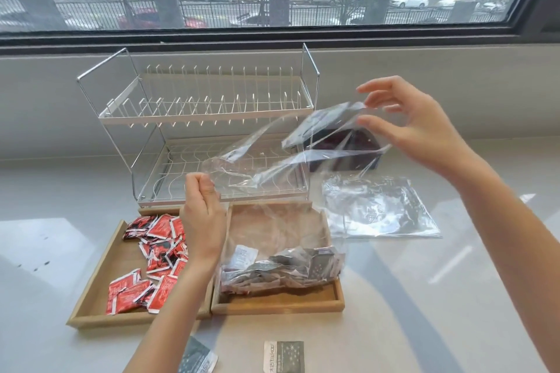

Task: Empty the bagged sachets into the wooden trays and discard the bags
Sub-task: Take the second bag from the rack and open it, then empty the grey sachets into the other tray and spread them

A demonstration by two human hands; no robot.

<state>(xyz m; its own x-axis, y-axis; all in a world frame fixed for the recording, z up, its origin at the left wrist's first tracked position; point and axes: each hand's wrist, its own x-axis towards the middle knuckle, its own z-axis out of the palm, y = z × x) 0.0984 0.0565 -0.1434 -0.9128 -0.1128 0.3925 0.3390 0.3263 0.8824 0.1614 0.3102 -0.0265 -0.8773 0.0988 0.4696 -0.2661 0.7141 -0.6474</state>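
Left hand (202, 209) and right hand (406, 124) apparently pinch the empty clear bag (272, 157) aloft.

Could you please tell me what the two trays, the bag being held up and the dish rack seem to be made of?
The trays look like pale unpainted wood with a matt finish. The bag looks like thin clear plastic film: glossy, creased and see-through. The dish rack looks like metal wire, shiny on the frame, apparently white-coated on the shelves.

The pale countertop (424, 297) carries two wooden trays side by side, the left tray (100, 291) and the right tray (278, 303), a wire dish rack (151, 136) behind them, a flat clear bag (378, 209) to the right, a dark box (345, 148), perhaps a bin, farther back, and two grey sachets (284, 356) at the near edge.
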